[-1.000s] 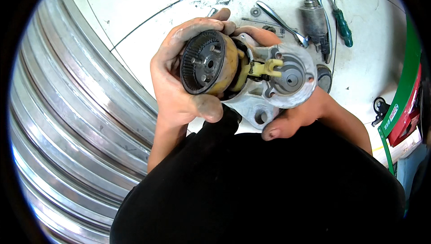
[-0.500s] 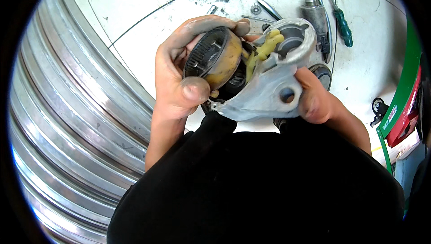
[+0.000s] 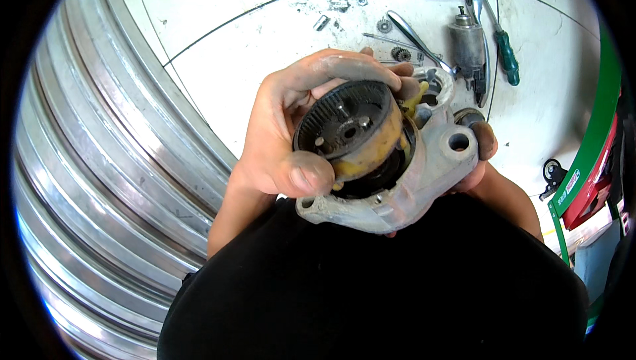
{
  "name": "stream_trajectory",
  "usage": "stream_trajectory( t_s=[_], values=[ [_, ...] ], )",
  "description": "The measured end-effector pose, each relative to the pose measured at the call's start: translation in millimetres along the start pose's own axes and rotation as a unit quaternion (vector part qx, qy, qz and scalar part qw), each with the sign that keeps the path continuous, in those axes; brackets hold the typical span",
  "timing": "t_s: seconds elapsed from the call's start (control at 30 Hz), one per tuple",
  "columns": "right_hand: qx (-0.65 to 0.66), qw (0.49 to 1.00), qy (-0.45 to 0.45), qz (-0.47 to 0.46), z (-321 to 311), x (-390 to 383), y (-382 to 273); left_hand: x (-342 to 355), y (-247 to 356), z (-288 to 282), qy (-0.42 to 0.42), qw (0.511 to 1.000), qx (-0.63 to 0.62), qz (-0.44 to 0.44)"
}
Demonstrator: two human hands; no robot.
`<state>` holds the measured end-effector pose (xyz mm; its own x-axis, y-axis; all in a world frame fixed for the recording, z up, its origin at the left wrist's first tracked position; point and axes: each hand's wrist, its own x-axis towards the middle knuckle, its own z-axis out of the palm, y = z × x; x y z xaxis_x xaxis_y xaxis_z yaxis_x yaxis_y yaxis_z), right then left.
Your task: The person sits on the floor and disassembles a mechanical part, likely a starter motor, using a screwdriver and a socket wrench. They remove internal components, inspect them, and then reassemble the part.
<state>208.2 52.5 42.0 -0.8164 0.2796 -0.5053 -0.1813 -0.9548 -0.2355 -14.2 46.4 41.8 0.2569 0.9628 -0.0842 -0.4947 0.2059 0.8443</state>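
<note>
Nearest, the left hand [image 3: 278,141] clamps its thumb and fingers [image 3: 344,68] around a black ring gear [image 3: 344,124] with a yellow-greased rim, held in the mouth of a grey cast housing [image 3: 411,174]. The right hand [image 3: 487,151] grips that housing from behind at its right edge. The step looks like seating the gear into the housing; the next move would need it squared to the bore. Farther on the white floor [image 3: 232,2] lie a small motor body [image 3: 467,45], a green-handled screwdriver [image 3: 507,55] and loose small gears [image 3: 391,38].

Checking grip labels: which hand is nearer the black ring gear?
Left. The left hand grips the black ring gear with thumb and fingers; the right hand supports the grey housing beneath.
</note>
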Motion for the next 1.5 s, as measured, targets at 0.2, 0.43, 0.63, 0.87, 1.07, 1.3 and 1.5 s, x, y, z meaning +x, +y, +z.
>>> stream_trajectory(
  t_s=[0.2, 0.43, 0.63, 0.87, 1.07, 1.3, 1.5],
  values=[
    [-0.039, 0.987, -0.121, -0.098, -17.5, -1.9, 6.2, 0.7, 5.1, 0.2, -0.033, 0.999, 0.008, -0.016],
    [-0.055, 0.973, -0.187, -0.124, -27.9, 3.7, 11.4, -2.9, 12.9, 13.3, 0.039, 0.995, 0.008, -0.096],
    [-0.064, 0.965, -0.221, -0.123, -32.7, 9.6, 14.9, 0.9, 24.8, 16.7, 0.066, 0.984, -0.029, -0.166],
    [-0.062, 0.959, -0.250, -0.119, -39.0, 14.9, 20.1, -0.5, 29.0, 26.4, 0.098, 0.970, -0.069, -0.210],
    [-0.064, 0.953, -0.270, -0.118, -42.0, 17.0, 20.4, 0.0, 24.8, 23.0, 0.071, 0.981, -0.023, -0.177],
    [-0.065, 0.947, -0.296, -0.110, -49.2, 20.2, 26.1, -2.0, 18.9, 19.9, 0.065, 0.985, -0.060, -0.145],
    [-0.067, 0.939, -0.322, -0.098, -52.3, 23.4, 23.7, 1.4, 25.8, 24.7, 0.036, 0.987, -0.023, -0.156]
  ],
)
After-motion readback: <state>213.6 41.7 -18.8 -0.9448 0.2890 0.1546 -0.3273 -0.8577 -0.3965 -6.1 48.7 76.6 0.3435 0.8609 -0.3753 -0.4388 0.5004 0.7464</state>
